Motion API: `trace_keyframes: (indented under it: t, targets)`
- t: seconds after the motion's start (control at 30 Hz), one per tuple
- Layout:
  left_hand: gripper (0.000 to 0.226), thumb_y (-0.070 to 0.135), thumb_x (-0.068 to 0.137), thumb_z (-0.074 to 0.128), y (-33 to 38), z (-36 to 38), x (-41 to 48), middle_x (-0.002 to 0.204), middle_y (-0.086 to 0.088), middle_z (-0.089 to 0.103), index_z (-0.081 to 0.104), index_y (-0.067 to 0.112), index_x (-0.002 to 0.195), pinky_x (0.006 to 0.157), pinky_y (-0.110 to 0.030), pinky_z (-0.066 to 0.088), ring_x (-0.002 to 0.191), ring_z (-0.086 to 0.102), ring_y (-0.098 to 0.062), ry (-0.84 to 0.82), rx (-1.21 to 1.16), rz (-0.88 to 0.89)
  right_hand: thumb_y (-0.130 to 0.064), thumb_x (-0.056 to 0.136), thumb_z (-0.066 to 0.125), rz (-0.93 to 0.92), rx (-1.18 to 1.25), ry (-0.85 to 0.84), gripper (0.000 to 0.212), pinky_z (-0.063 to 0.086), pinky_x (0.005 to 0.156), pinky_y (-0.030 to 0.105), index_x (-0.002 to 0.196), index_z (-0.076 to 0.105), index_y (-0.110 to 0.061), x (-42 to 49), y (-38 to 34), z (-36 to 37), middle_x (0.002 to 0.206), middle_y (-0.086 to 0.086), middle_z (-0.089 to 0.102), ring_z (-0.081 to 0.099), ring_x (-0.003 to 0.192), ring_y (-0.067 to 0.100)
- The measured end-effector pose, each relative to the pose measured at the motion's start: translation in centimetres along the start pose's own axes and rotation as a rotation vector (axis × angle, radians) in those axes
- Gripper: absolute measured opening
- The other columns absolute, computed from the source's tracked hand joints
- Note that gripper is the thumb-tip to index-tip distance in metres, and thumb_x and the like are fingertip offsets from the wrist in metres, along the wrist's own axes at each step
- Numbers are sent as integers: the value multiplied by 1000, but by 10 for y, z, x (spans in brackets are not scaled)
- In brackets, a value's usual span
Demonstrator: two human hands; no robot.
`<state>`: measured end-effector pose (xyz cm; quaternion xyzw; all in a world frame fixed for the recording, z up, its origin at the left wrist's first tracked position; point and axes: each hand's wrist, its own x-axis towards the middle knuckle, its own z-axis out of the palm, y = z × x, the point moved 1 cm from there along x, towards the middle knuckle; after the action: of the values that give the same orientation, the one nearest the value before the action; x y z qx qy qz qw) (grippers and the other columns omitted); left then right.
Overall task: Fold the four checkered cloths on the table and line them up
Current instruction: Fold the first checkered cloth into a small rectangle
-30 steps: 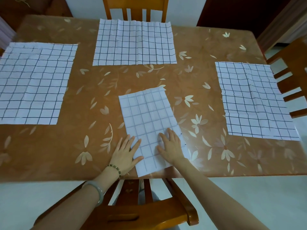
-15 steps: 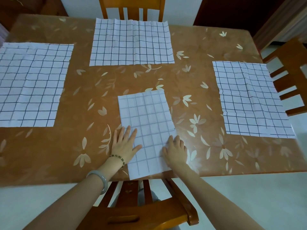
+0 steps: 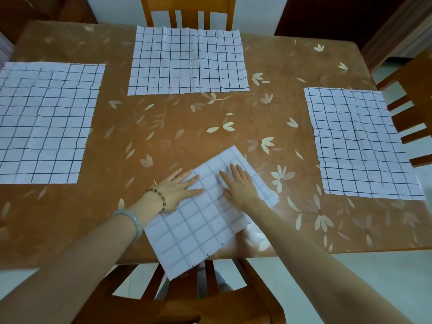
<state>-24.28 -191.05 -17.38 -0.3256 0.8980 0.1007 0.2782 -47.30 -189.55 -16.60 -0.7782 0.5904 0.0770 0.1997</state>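
Observation:
A folded checkered cloth [image 3: 201, 220] lies askew at the table's near edge, its lower corner hanging over the edge. My left hand [image 3: 177, 190] rests flat on its left side, fingers spread. My right hand [image 3: 238, 185] presses flat on its upper part. Three more checkered cloths lie unfolded: a left cloth [image 3: 44, 122], a far cloth [image 3: 188, 60] and a right cloth [image 3: 360, 141].
The table [image 3: 163, 127] has a brown top with a leaf pattern. Wooden chairs stand at the near side [image 3: 177, 307], the far side [image 3: 187, 10] and the right side [image 3: 411, 106].
The folded cloth has turned clockwise and now sits at an angle, hanging over the near edge. Both hands moved up and right with it.

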Motion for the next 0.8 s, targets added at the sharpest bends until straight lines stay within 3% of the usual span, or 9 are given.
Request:
trace_keyframes:
  t: [0.07,0.13,0.2,0.27,0.37,0.5,0.57,0.67,0.8]
  targets:
    - [93,-1,88,48,5,-2,-2,157,-3,-23,-10,40,149,118,-46,-8,143,-25,-26,36,-32,-51,-32,96,42,28,-20,-92,59,7,117,48,149,19,-26,-1,4,5,159,15,2,1,147,33]
    - [91,-6,87,44,15,-1,-6,158,-4,-21,-9,34,150,119,-43,-4,145,-19,-26,109,-134,-177,-41,97,38,68,-51,-142,62,5,117,51,150,10,-30,-9,7,13,159,13,-5,-4,146,33]
    - [72,9,96,38,29,6,-11,159,-5,-14,-5,27,151,119,-42,-3,147,-10,-25,184,-266,-315,-46,97,35,116,-55,-145,64,6,116,53,151,4,-31,-19,11,20,159,12,-7,-5,146,33]
    - [58,39,101,23,45,18,-16,160,-4,-10,-2,25,152,118,-42,-7,147,-8,-23,214,-382,-400,-49,97,31,192,-30,-115,64,7,116,54,150,1,-30,-26,13,26,159,13,-8,-4,146,34]
    - [81,70,80,-9,58,37,-18,157,1,-18,-7,30,151,115,-46,-13,147,-12,-23,178,-414,-453,-51,97,28,353,43,-86,65,8,116,54,150,-3,-30,-34,8,33,159,14,-10,-5,146,36]
    - [98,76,61,-32,50,46,-16,156,1,-23,-17,32,148,115,-48,-11,146,-17,-23,157,-380,-416,-55,95,30,437,64,-94,68,15,113,53,150,2,-27,-38,0,36,158,17,-7,1,144,38]
    - [97,78,64,-27,42,43,-18,158,1,-19,-15,31,149,117,-47,-10,146,-16,-21,150,-383,-380,-52,94,36,451,84,-15,62,25,108,49,146,18,-22,-36,1,31,154,17,11,18,139,37]
    - [82,70,84,0,23,34,-23,160,0,-9,-1,25,152,119,-42,-5,147,-10,-21,203,-421,-402,-31,92,49,414,156,183,41,35,95,44,128,46,-12,-26,10,15,136,17,39,39,122,37]
    - [69,51,97,31,-26,22,-23,161,-3,1,9,16,152,120,-41,7,148,0,-21,273,-436,-514,-9,88,52,379,171,245,40,33,100,44,127,52,-2,-1,29,-6,138,24,41,39,124,42]
